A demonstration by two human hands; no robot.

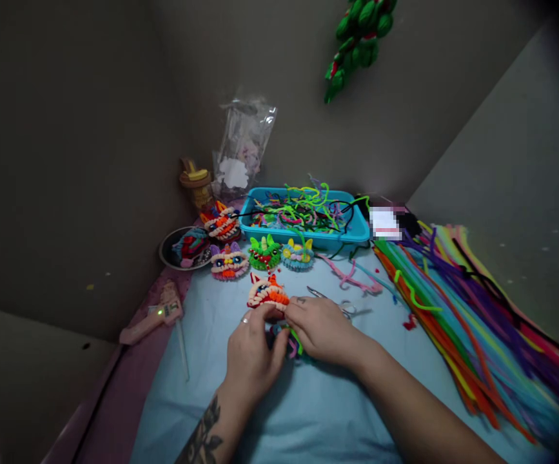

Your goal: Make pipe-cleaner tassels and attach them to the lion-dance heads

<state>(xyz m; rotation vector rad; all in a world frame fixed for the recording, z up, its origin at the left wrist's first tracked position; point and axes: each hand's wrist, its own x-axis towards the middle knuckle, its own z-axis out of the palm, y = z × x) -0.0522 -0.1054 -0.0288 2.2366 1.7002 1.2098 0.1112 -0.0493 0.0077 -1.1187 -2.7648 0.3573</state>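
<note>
A red, cream and orange animal head made of pipe cleaners [265, 293] sits in front of me, its ears pointing away. My left hand [254, 351] closes on its near left side, thumb and fingers bent around the edge. From the right, my right hand [320, 325] presses curled fingers against the same head. Beneath my hands, short green and pink pipe cleaner pieces [296, 345] show partly. Scissors [347, 309] lie beside my right hand. Just beyond stand a pink-and-cream head [229, 263], a green head [264, 253] and a blue-and-yellow head [297, 255].
Pipe cleaner scraps fill a blue tray [305, 238] at the back. Long pipe cleaners [453, 322] spread along the right. A pink glue gun [156, 319] with a green light lies left, near a round bowl [166, 258]. Behind are a cup [196, 187] and clear bag [247, 138].
</note>
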